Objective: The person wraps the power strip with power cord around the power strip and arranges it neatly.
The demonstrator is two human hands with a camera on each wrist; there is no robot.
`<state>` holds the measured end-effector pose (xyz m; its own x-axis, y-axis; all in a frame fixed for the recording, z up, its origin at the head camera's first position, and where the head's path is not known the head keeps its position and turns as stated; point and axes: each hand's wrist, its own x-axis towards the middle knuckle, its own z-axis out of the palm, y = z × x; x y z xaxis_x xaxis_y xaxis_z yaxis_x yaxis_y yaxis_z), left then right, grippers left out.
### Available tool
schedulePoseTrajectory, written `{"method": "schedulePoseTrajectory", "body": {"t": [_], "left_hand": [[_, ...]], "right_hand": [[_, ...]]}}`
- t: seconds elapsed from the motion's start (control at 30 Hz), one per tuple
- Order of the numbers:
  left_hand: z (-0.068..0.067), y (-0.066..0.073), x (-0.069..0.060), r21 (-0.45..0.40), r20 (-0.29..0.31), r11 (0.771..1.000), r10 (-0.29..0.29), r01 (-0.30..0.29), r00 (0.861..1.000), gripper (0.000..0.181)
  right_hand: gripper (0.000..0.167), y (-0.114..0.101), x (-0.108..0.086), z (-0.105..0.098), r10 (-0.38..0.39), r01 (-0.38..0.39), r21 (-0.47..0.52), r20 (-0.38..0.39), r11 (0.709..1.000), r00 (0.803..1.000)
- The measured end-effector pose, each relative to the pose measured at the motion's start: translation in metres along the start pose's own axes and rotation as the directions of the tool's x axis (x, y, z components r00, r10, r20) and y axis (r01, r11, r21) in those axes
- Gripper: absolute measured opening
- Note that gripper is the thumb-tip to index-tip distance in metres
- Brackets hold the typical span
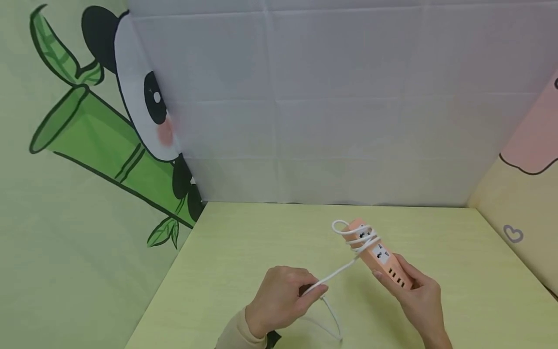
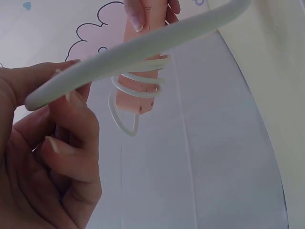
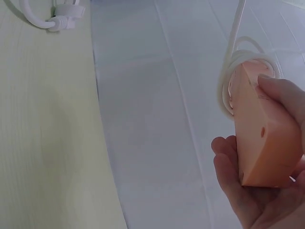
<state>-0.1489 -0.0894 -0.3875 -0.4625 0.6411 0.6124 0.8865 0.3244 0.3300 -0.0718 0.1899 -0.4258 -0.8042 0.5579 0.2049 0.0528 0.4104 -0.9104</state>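
The table (image 1: 244, 242) is pale yellow-green, faintly grained; a white cord (image 1: 337, 272) loops low over it, contact unclear.

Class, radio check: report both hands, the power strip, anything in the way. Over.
Left hand pinches white cord. Right hand grips orange power strip, cord wound round its far end. Slack cord below left hand could snag.

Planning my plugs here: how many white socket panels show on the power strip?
2 on the power strip: the far panel, partly covered by the wrapped white cord, and the middle panel, between those wraps and the right hand.
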Motion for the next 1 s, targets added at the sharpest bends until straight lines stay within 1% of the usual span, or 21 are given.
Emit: {"method": "schedulePoseTrajectory", "body": {"t": [0.13,0.33,0.43,0.5,0.67,0.83,1.0], "left_hand": [[-0.002,0.0,0.001,0.003,-0.009,1.0,-0.005,0.005,1.0,0.024],[-0.007,0.001,0.003,0.0,-0.06,1.0,0.03,-0.03,0.998,0.021],[-0.009,0.001,0.004,-0.009,-0.079,0.999,0.036,-0.037,0.996,0.02],[-0.006,0.001,0.007,-0.008,-0.084,0.999,0.033,-0.034,0.996,0.019],[0.006,-0.002,0.014,0.006,-0.093,1.0,0.024,-0.023,0.995,0.017],[0.018,-0.005,0.021,0.014,-0.091,1.0,0.008,-0.007,0.996,0.016],[0.029,-0.007,0.028,0.039,-0.083,0.999,-0.011,0.014,0.997,0.016]], "right_hand": [[0.064,-0.002,0.002,0.002,0.002,-0.002,-0.021,0.001,1.0,1.0],[0.065,-0.004,0.008,0.003,0.019,-0.02,-0.046,-0.034,0.999,0.999],[0.065,-0.005,0.011,0.003,0.021,-0.022,-0.044,-0.032,0.999,0.999],[0.066,-0.002,0.015,0.003,0.023,-0.024,-0.04,-0.028,0.999,0.999],[0.067,0.012,0.031,0.005,0.021,-0.021,-0.038,-0.003,0.999,1.0],[0.067,0.026,0.047,0.007,0.015,-0.014,-0.034,0.011,0.999,1.0],[0.067,0.038,0.062,0.009,0.006,-0.005,-0.032,0.028,0.999,1.0]]}}
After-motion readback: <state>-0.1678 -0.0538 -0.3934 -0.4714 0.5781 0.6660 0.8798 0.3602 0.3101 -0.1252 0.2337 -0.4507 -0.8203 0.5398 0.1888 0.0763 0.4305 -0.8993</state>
